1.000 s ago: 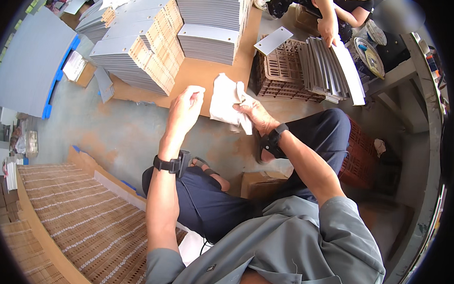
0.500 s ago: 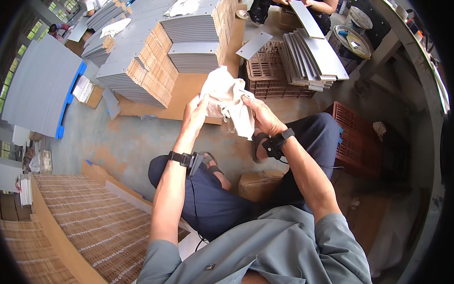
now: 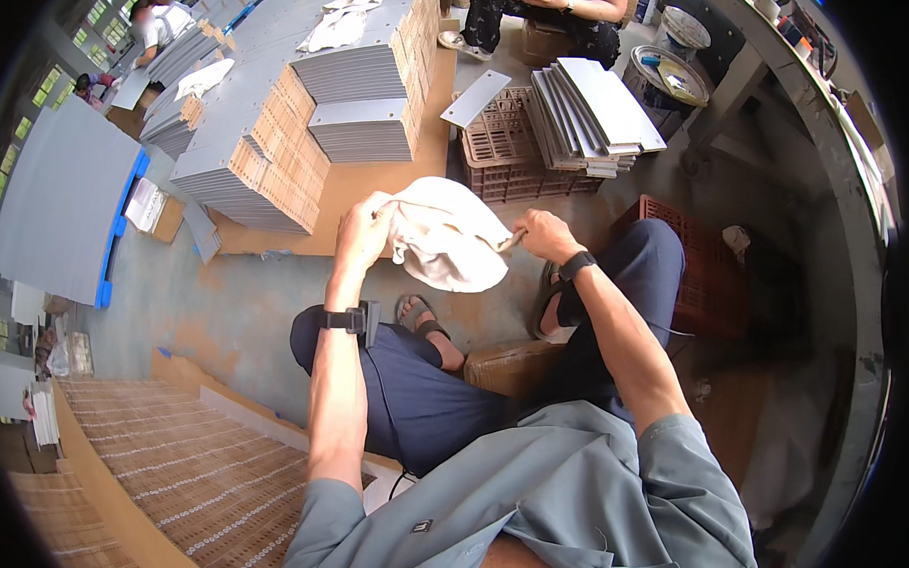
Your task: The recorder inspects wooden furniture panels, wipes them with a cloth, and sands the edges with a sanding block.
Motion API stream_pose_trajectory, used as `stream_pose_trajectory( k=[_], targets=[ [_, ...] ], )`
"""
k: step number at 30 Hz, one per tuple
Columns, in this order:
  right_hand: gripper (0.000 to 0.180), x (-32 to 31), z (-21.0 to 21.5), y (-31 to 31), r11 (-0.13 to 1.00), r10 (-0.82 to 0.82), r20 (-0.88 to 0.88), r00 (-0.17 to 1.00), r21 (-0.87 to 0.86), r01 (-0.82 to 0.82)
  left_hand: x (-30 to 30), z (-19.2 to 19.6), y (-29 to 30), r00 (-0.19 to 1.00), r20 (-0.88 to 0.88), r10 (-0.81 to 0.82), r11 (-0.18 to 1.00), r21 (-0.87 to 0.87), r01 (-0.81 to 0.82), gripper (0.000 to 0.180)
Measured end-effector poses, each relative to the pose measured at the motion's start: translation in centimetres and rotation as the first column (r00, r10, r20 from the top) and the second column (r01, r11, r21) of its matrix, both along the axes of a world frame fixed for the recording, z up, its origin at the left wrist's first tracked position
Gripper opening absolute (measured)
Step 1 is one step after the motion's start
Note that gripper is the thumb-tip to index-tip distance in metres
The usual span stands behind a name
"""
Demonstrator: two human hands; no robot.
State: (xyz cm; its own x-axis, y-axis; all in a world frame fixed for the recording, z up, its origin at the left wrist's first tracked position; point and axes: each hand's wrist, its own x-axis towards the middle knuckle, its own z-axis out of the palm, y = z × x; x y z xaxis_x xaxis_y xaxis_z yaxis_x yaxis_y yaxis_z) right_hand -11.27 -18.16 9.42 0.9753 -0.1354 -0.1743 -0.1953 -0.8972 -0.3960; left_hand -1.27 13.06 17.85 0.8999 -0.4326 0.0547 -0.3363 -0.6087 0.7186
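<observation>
A white cloth [image 3: 444,234] hangs spread between my two hands, above the floor in front of my knees. My left hand [image 3: 362,231] pinches its left edge, fingers closed on the fabric. At the opposite end, a twisted corner of the cloth is gripped by my right hand [image 3: 548,236]. The middle of the cloth billows out, rounded and creased. Just beyond it lies the brown cardboard [image 3: 352,195] under the stacks of grey boards [image 3: 356,130].
A brown plastic crate [image 3: 509,166] bears several grey boards [image 3: 596,104] at the far right. Across from me sits another person [image 3: 549,12]. A cardboard box [image 3: 512,366] stands between my feet. Slatted wooden strips [image 3: 188,455] fill the lower left. A red crate [image 3: 700,283] is beside my right knee.
My hands have moved apart, and the bunched cloth is now stretched out between them. The person across has lowered the board they held up.
</observation>
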Motion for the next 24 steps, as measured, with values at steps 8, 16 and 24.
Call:
stream_pose_trajectory(
  k=[8,16,24],
  targets=[
    [0.024,2.1,2.0,-1.8,0.339,-0.172,0.091,0.981,0.940,-0.028,0.3,0.1,-6.9,0.908,-0.305,-0.288,0.405,-0.898,-0.173,0.024],
    [0.056,-0.5,7.7,-2.3,-0.240,-0.206,0.041,0.978,0.966,-0.091,-0.7,0.7,-21.9,0.834,-0.394,-0.388,0.403,-0.886,-0.231,0.032],
    [0.042,-4.0,7.5,-10.9,0.915,0.061,-0.046,0.997,0.402,-0.038,5.2,0.6,-27.3,0.839,-0.416,-0.351,0.883,-0.445,0.148,0.065]
  ],
)
